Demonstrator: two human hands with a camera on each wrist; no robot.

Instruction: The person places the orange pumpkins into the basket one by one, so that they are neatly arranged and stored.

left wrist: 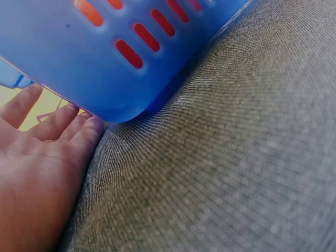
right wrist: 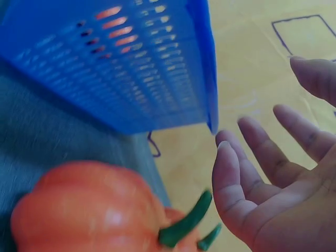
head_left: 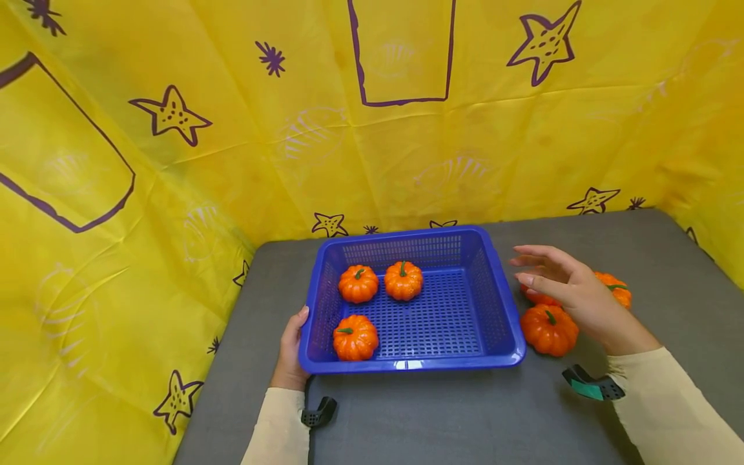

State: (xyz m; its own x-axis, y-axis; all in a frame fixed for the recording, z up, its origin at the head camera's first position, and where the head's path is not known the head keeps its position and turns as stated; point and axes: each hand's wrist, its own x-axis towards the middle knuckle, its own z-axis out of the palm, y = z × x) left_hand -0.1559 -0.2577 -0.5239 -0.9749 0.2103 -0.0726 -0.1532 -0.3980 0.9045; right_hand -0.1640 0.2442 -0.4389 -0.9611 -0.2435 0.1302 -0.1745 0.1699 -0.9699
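A blue plastic basket with slotted walls holds three small orange pumpkins: one at back left, a second pumpkin beside it, and a third pumpkin at front left. My left hand rests against the basket's left side, thumb by the rim; in the left wrist view its fingers reach straight along the outer wall. To the right of the basket, my right hand hovers with fingers extended and nothing in them. Under and beside it sit a front pumpkin, a partly hidden pumpkin and another pumpkin.
A grey cloth-covered table carries everything. Yellow fabric printed with purple starfish hangs behind and along the sides. The basket's back rim stands close to that fabric. Black bands sit at both wrists.
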